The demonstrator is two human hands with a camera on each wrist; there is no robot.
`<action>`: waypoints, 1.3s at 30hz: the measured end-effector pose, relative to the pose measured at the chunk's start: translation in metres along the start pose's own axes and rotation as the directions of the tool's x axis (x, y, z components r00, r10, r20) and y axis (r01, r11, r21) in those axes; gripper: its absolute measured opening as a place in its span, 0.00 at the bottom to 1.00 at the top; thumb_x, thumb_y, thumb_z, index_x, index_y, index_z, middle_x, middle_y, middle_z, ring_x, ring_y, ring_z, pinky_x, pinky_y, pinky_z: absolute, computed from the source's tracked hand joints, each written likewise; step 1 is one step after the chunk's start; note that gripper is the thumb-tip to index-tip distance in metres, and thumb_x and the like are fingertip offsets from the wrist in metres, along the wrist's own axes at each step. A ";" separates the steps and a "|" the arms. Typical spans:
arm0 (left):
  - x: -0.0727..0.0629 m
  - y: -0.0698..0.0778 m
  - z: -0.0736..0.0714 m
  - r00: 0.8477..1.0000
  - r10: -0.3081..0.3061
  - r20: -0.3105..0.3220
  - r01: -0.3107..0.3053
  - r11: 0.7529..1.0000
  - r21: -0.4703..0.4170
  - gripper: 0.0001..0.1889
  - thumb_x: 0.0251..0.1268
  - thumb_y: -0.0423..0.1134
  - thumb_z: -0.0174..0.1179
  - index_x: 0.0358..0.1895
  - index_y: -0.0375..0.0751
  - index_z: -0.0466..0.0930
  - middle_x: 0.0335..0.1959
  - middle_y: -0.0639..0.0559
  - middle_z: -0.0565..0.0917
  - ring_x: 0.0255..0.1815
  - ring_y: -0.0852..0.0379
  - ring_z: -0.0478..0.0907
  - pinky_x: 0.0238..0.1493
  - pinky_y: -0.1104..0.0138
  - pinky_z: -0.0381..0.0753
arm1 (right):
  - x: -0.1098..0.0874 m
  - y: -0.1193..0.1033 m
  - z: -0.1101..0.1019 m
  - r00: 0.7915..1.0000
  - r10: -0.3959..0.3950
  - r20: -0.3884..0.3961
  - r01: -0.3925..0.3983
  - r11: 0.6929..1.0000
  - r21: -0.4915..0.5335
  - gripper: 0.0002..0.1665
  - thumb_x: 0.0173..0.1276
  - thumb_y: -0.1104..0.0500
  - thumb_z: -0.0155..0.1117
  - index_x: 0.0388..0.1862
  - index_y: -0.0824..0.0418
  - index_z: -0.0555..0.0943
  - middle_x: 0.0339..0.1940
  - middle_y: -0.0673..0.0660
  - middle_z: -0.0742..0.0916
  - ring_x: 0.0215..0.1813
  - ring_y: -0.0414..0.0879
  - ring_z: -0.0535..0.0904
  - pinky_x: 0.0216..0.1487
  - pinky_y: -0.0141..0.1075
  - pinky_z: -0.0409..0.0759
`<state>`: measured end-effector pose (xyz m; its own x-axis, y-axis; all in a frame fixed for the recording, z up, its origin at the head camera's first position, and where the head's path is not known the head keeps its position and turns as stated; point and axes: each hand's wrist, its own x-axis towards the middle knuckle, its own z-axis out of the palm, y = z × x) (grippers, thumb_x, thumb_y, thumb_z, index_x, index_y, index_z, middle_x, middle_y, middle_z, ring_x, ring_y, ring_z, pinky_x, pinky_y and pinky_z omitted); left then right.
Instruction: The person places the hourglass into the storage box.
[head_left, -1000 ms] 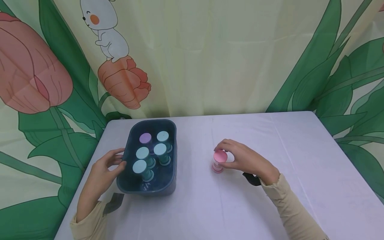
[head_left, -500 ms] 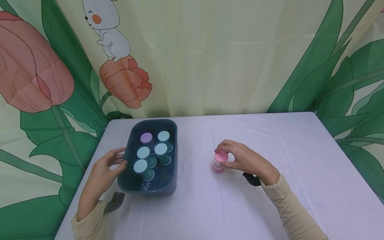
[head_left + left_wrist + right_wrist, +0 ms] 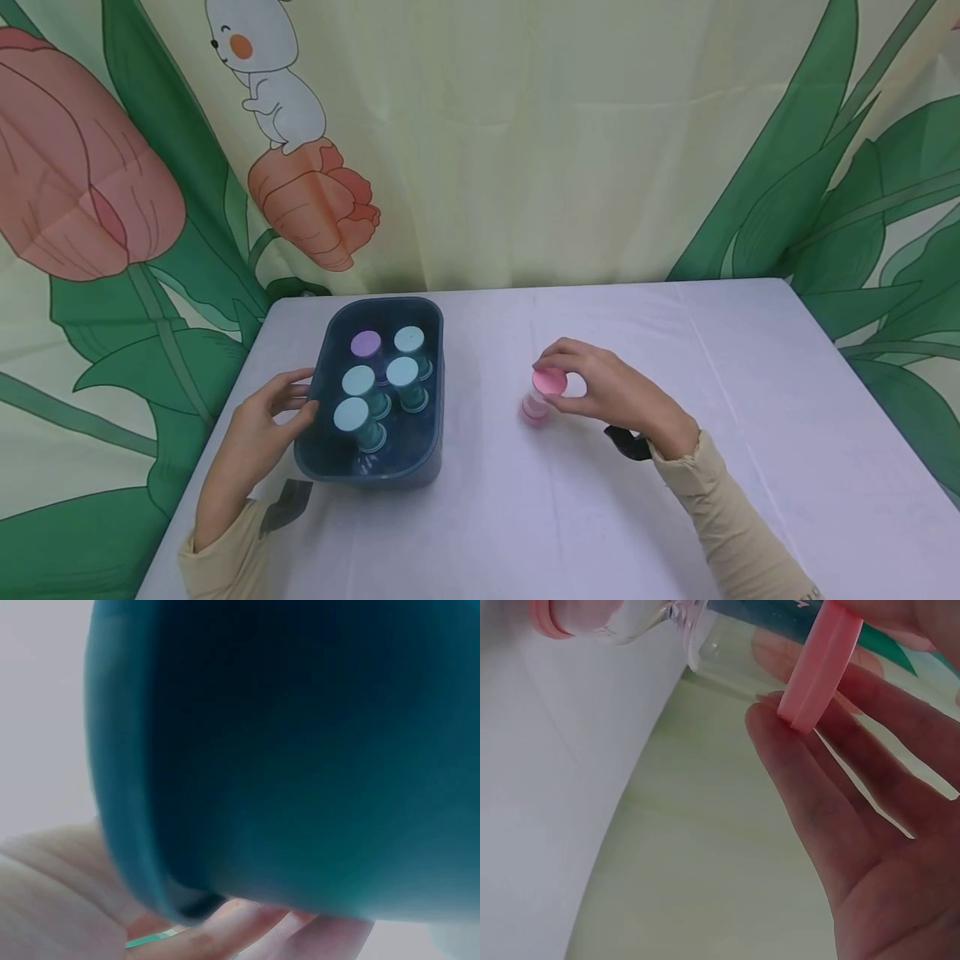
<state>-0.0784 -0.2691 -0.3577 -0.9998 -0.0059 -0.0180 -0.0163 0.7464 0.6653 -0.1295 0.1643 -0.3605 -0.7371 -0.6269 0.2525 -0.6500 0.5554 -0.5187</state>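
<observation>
In the head view my right hand pinches the pink cap of a small sand timer between thumb and fingers. The timer leans, its lower end to the left and close over the white table. Clear glass bulbs show between its two pink caps in the right wrist view. My left hand holds the left rim of a dark blue tub, thumb at the rim and fingers against the outer side. Inside the tub stand a purple-capped timer and several teal-capped timers.
A white cloth covers the table, whose back edge meets a printed curtain with plants and a rabbit on a carrot. The tub's wall fills most of the left wrist view.
The pink sand timer stood upright in my right hand's fingers; now it is tilted, its lower end swung left and up a little. My left hand and the tub stay in place.
</observation>
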 end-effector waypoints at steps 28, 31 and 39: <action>-0.001 0.000 0.001 1.000 -0.019 0.011 0.019 1.000 -0.007 0.28 0.73 0.43 0.57 0.72 0.39 0.65 0.59 0.31 0.79 0.62 0.32 0.75 0.57 0.39 0.77 | 0.020 -0.023 -0.014 0.957 -0.214 -0.195 0.223 0.974 0.029 0.22 0.57 0.67 0.72 0.52 0.63 0.84 0.50 0.50 0.84 0.52 0.42 0.81 0.54 0.35 0.80; -0.001 0.000 0.000 1.000 -0.012 0.008 0.013 1.000 -0.008 0.28 0.73 0.43 0.57 0.72 0.38 0.65 0.60 0.31 0.79 0.62 0.32 0.75 0.57 0.39 0.77 | 0.023 -0.026 -0.015 0.952 -0.227 -0.204 0.238 0.971 0.029 0.23 0.56 0.67 0.72 0.53 0.64 0.84 0.50 0.51 0.84 0.53 0.43 0.81 0.54 0.35 0.81; -0.001 0.000 0.000 1.000 0.001 0.001 -0.001 1.000 0.005 0.28 0.73 0.42 0.57 0.72 0.38 0.65 0.59 0.31 0.79 0.61 0.32 0.75 0.57 0.38 0.76 | 0.030 -0.035 -0.017 0.941 -0.255 -0.222 0.273 0.961 0.050 0.24 0.56 0.68 0.73 0.54 0.64 0.83 0.51 0.52 0.84 0.53 0.44 0.81 0.54 0.35 0.81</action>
<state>-0.0772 -0.2691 -0.3578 -0.9998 -0.0045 -0.0181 -0.0154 0.7495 0.6618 -0.1318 0.1355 -0.3208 -0.5688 -0.6103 0.5514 -0.8161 0.3353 -0.4707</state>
